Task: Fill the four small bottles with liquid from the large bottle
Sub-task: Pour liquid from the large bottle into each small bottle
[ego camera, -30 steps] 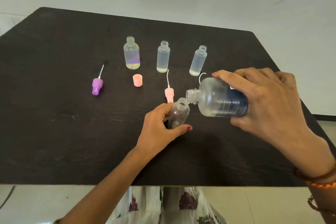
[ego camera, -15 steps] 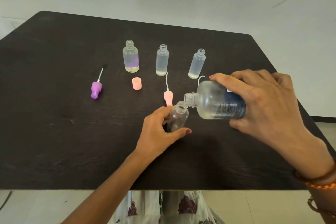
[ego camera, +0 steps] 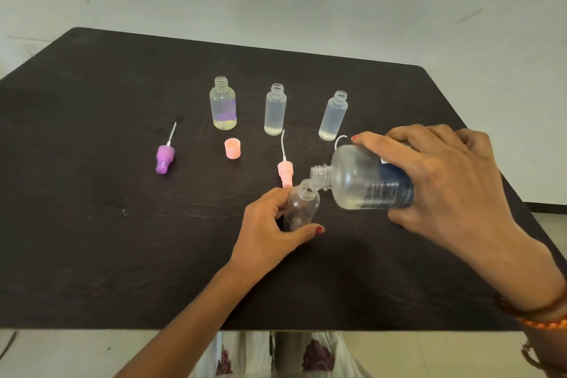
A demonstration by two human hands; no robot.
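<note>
My right hand (ego camera: 445,181) grips the large clear bottle (ego camera: 362,181) with a dark blue label, tipped on its side with its open neck over the mouth of a small clear bottle (ego camera: 302,205). That small bottle leans slightly, and my left hand (ego camera: 270,230) holds it between thumb and fingers near the table's middle. Three other small bottles stand upright and uncapped farther back: one with a purple patch (ego camera: 223,104), a middle one (ego camera: 275,110) and a right one (ego camera: 333,116). Each of the three shows pale liquid at its bottom.
On the dark table (ego camera: 92,224) lie a purple spray cap with tube (ego camera: 165,155), a peach cap (ego camera: 232,148) and a pink spray cap with tube (ego camera: 285,170). A thin white tube curls behind the large bottle. The table's front edge runs close to my body.
The large bottle's neck has dropped a little lower onto the small bottle's mouth. Both hands keep their grips, and the standing bottles have not moved.
</note>
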